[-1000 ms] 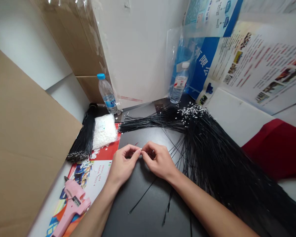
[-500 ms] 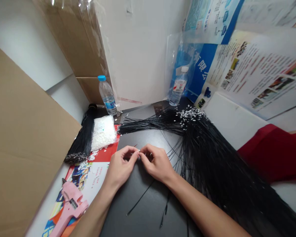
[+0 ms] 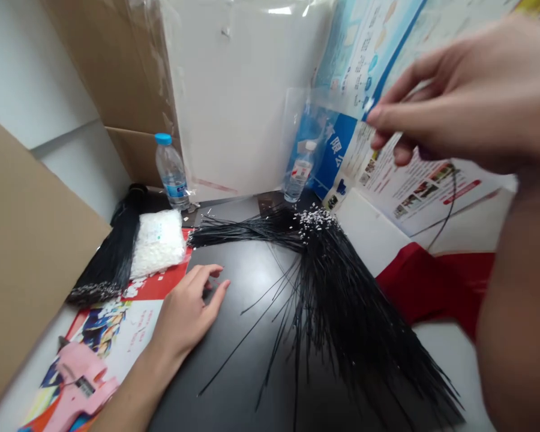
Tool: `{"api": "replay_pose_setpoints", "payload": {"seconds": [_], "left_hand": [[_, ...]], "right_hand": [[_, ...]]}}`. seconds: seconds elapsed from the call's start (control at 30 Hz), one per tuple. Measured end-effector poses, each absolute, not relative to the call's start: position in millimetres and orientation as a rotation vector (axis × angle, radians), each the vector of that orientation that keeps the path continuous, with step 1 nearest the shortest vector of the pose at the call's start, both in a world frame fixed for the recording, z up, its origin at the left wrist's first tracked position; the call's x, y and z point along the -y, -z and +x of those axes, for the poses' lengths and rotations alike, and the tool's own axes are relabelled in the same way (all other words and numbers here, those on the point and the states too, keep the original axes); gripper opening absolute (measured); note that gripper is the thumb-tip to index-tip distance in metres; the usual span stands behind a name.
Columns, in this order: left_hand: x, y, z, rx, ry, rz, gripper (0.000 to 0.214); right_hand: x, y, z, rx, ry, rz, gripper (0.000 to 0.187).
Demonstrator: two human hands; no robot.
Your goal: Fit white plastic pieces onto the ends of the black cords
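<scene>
My right hand is raised high at the right, blurred by motion. It pinches a black wire with a small white tip at the fingertips; the wire's other end hangs below the hand. Low on the dark table, my left hand rests with thumb and fingers apart, holding nothing. To its right spreads a large heap of black wires with many white ends at the back. A thinner bundle of black wires lies crosswise beyond the left hand.
A clear bag of white pieces and another black wire bundle lie at the left. A pink glue gun is nearer me. Bottles stand behind, one blue-capped, one white-capped. Cardboard borders the left; red cloth lies right.
My hands were together over the table; the right has swung up and right with the wire. My left has let go and its fingers have spread. The view has shifted right.
</scene>
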State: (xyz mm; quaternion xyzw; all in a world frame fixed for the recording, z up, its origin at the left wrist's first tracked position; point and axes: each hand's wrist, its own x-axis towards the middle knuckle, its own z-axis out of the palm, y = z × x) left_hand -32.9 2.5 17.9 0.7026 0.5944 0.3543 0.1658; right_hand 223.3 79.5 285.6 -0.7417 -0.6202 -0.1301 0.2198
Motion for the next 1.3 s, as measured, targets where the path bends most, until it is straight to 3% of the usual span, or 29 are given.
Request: {"api": "replay_pose_setpoints", "payload": {"seconds": [0.07, 0.13, 0.23, 0.33, 0.47, 0.63, 0.8, 0.93, 1.07, 1.3], "left_hand": [[-1.4, -16.8, -32.7, -1.669, -0.999, 2.050, 0.020], [-0.9, -14.9, -31.7, -1.616, -0.987, 2.105, 0.016], [-2.9, -14.4, -31.5, -1.604, -0.887, 2.140, 0.016], [-4.7, -24.2, -41.8, -1.691, -0.807, 2.150, 0.015], [9.1, -48.7, -77.1, -2.034, -0.909, 2.049, 0.018], [48.9, -49.2, -119.6, -2.389, -0.624, 1.895, 0.026], [62.2, -26.2, -129.5, -2.304, -0.223, 1.904, 0.035], [54.2, -21.4, -124.2, -2.241, -0.014, 1.808, 0.038], [52.3, -21.4, -120.3, -2.274, -0.052, 1.788, 0.036], [62.2, -25.1, -112.3, -2.145, -0.401, 1.793, 0.029]], "right_hand": [[-105.8, -246.6, 236.6, 1.849, 0.103, -2.245, 0.041], [-129.3, -191.1, 249.7, 1.869, -0.030, -2.266, 0.034], [-150.0, -113.3, 265.5, 1.892, 0.105, -2.287, 0.015], [-154.6, -70.8, 275.6, 1.843, 0.248, -2.362, 0.015], [-152.3, -63.2, 278.3, 1.889, 0.354, -2.339, 0.022], [-149.3, -80.6, 269.1, 1.872, 0.381, -2.404, 0.035], [-144.3, -85.4, 242.7, 2.066, 0.410, -2.105, 0.024], [-139.0, -74.2, 194.7, 2.393, 0.204, -1.654, 0.019], [-140.6, -57.0, 133.3, 2.670, -0.042, -1.357, 0.016], [-155.0, -38.0, 62.1, 2.720, -0.084, -1.171, 0.021]]}}
